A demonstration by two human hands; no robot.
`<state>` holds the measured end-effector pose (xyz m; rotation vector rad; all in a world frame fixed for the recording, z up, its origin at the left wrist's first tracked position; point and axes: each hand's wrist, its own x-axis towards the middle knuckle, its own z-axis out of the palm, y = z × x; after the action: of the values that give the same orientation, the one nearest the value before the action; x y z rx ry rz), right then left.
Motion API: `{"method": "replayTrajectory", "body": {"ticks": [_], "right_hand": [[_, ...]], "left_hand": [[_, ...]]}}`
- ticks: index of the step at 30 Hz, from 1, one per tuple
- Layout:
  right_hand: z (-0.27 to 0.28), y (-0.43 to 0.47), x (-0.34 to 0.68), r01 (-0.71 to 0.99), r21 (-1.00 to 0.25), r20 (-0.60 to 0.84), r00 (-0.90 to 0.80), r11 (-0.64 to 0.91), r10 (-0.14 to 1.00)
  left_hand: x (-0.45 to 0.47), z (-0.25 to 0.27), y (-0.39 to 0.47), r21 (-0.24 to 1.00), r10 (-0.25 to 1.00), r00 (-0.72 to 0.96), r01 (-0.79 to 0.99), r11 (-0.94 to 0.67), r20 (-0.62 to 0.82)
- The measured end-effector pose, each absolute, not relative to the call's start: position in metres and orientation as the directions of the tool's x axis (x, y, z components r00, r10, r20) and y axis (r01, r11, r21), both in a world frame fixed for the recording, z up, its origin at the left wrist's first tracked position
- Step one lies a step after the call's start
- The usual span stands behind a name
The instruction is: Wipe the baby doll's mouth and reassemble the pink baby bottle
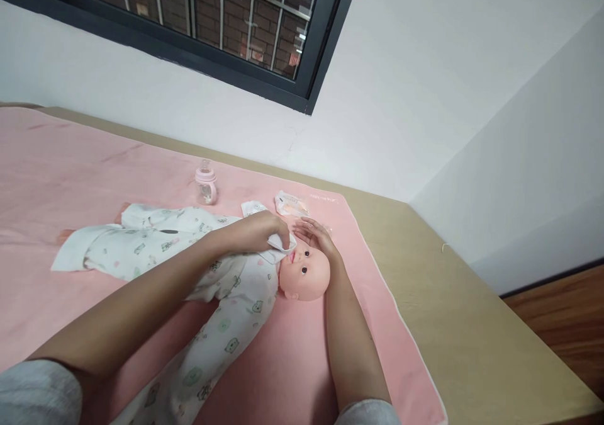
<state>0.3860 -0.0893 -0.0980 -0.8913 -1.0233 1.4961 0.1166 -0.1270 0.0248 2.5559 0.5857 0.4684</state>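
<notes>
A baby doll lies on its back on a pink mat, head to the right, in a white outfit printed with small animals. My left hand reaches across its chest, fingers closed on a white cloth by the doll's chin. Whether this cloth belongs to the outfit's collar I cannot tell. Beside the far side of the head is my right hand, its fingers stretched out and holding nothing visible. One long sleeve spreads toward me, and my left forearm hides part of the doll's body.
A pink baby bottle stands upright behind the doll. A small clear packet lies beyond its head. The pink mat covers a wooden surface, which meets a white wall below a barred window.
</notes>
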Motion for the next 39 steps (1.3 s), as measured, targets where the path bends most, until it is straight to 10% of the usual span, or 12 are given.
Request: {"method": "replayTrajectory", "body": {"ticks": [23, 39], "right_hand": [[-0.097, -0.09, 0.385, -0.354, -0.931, -0.032, -0.161, -0.088, 0.986], [-0.094, -0.09, 0.384, -0.337, -0.937, -0.037, -0.157, -0.088, 0.987]], "left_hand": [[0.122, 0.027, -0.147, 0.605, 0.366, 0.904, 0.166, -0.778, 0.223], [0.129, 0.012, -0.131, 0.618, 0.512, 0.778, 0.21, -0.758, 0.364]]}}
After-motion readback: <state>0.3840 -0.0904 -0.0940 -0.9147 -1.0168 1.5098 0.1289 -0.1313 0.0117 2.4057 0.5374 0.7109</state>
